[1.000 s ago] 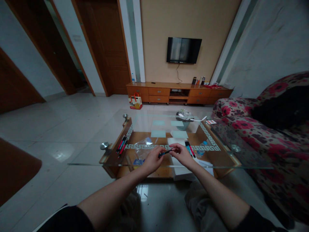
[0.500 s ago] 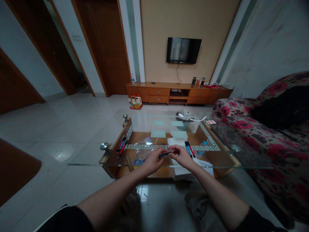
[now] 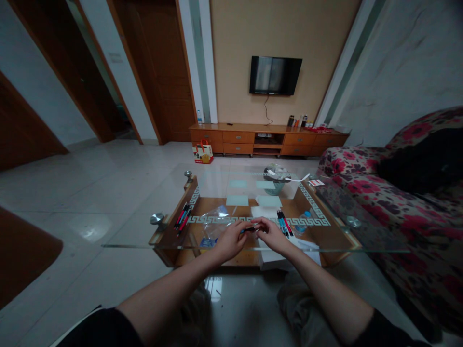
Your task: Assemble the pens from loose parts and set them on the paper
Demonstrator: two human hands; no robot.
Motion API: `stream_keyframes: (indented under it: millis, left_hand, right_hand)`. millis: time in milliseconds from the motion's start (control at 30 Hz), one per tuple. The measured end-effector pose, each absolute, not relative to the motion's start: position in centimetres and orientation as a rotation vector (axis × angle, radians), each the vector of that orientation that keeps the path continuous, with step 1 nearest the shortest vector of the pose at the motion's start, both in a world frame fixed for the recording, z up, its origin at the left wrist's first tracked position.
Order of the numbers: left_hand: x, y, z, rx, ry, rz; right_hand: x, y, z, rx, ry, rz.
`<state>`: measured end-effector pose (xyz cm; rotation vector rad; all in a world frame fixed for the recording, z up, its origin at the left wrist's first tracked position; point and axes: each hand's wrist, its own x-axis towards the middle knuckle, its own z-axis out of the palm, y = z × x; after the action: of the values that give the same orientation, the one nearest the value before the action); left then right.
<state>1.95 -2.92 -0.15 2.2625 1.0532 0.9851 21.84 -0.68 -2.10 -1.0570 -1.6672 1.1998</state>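
Above the near part of the glass table, my left hand (image 3: 231, 239) and my right hand (image 3: 270, 233) meet with their fingertips almost touching. Between them lies a slim dark pen (image 3: 248, 230) with a bit of blue, gripped by both hands; the fingers hide much of it. To the right of my right hand, a group of blue, black and red pens (image 3: 285, 223) rests on the glass. Farther left is another group of red, black and blue pens (image 3: 183, 219). A clear plastic wrapper (image 3: 216, 219) shows just beyond my left hand.
The glass tabletop (image 3: 144, 236) has thin edges and metal knobs (image 3: 156, 219) at its corners. Under it stand a white box (image 3: 271, 260) and a wooden shelf. A waste bin (image 3: 277, 183) is beyond, a flowered sofa (image 3: 361, 183) to the right, a TV cabinet (image 3: 238, 140) at the back.
My hands have drawn slightly closer together around the pen, and less of it shows between the fingers. The pens on the table have not moved.
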Motion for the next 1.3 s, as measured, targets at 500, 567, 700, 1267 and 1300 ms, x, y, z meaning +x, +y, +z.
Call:
stream_keyframes:
  millis: [500,567,700,1267,1300]
  left_hand:
    - [2.0,-2.9,-0.3,2.332,1.150,0.894]
    - [2.1,-2.9,-0.3,2.326,1.149,0.900]
    - [2.2,-2.9,0.0,2.299,1.137,0.926]
    - [2.2,-3.5,1.1,2.341,1.113,0.908]
    - [2.2,-3.4,1.1,2.335,1.107,0.913]
  right_hand:
    - [22.7,0.0,-1.7,-1.257,-1.474,0.996]
    - [23.1,0.4,-2.1,-1.311,-1.439,0.943]
    - [23.9,1.2,-3.3,-1.400,-1.412,0.848]
    - [24.4,0.0,-2.7,-1.469,-2.075,0.366]
    - [24.3,0.0,-2.7,-1.471,-2.090,0.371]
